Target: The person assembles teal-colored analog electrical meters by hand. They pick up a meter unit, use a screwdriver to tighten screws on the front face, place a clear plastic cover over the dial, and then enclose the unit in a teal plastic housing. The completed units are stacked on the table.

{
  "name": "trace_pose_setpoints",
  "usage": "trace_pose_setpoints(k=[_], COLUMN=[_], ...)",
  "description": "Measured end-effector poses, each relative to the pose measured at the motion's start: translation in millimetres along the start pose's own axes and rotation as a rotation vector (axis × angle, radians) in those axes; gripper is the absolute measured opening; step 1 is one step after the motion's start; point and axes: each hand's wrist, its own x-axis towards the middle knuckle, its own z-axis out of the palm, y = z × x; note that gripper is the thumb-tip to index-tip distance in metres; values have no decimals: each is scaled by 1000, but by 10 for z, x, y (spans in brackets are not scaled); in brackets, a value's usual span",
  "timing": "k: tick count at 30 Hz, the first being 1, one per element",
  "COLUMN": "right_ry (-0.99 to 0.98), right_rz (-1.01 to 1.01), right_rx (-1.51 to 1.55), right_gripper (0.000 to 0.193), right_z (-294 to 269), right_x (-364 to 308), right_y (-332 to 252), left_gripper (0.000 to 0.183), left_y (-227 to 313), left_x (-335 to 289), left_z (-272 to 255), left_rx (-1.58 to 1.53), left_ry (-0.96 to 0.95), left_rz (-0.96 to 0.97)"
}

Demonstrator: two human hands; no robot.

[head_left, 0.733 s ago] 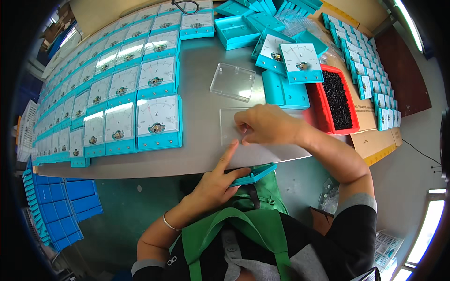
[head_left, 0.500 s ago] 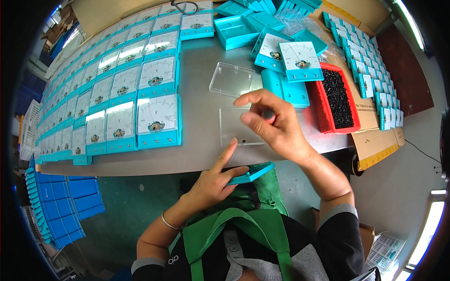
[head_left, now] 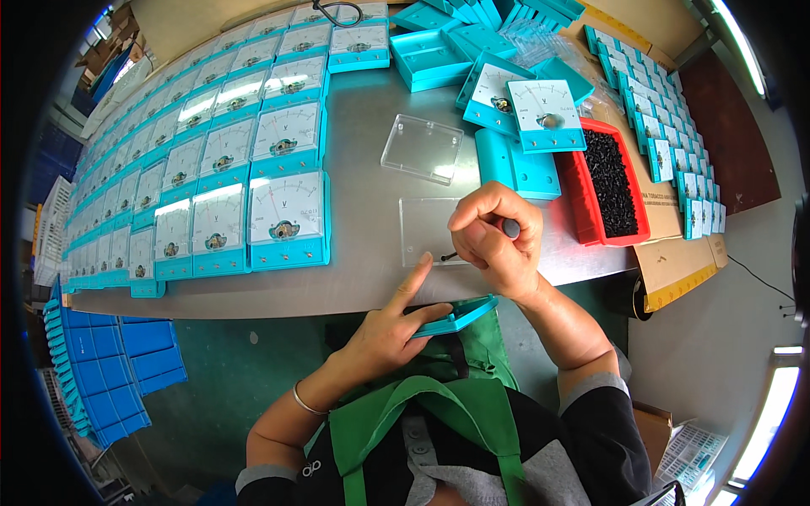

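Note:
In my right hand (head_left: 504,244) is a screwdriver (head_left: 510,227), gripped with curled fingers. Its thin shaft points down-left to a small black piece, probably a screw, at the near edge of a clear plastic cover (head_left: 422,221) lying on the table. My left hand (head_left: 380,337) holds a teal plastic case (head_left: 474,314) at the table's front edge, over my lap. Its index finger stretches forward to the cover's near left corner, close to the shaft's tip. Most of the case's underside is hidden by the hand.
A second clear cover (head_left: 422,149) lies farther back. Rows of teal-based meters (head_left: 287,211) fill the left. At the right stand a red bin (head_left: 580,198) of small black parts, a teal case (head_left: 519,164) and loose meters (head_left: 547,114). More meters sit on cardboard (head_left: 662,215) beyond.
My right hand has come down and slightly nearer me, bringing the screwdriver's tip to the clear cover's near edge. My left hand stays nearly in place with the teal case.

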Motion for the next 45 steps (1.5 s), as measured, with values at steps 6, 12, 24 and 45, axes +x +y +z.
trace_pose_setpoints(k=[6, 12, 24, 45], right_ry=[-157, 377, 71, -178], right_rz=[73, -55, 116, 406], right_rx=[-20, -138, -189, -702], right_gripper=[17, 8, 14, 60], right_z=[-43, 226, 90, -262], right_x=[65, -86, 14, -208], right_y=[-85, 83, -18, -582], left_gripper=[41, 42, 39, 44], left_y=[-4, -10, -43, 22], left_x=[-4, -2, -110, -3], left_z=[-27, -14, -139, -298], left_rx=[30, -36, -36, -1514], left_ry=[3, -7, 48, 219], left_rz=[22, -2, 104, -407])
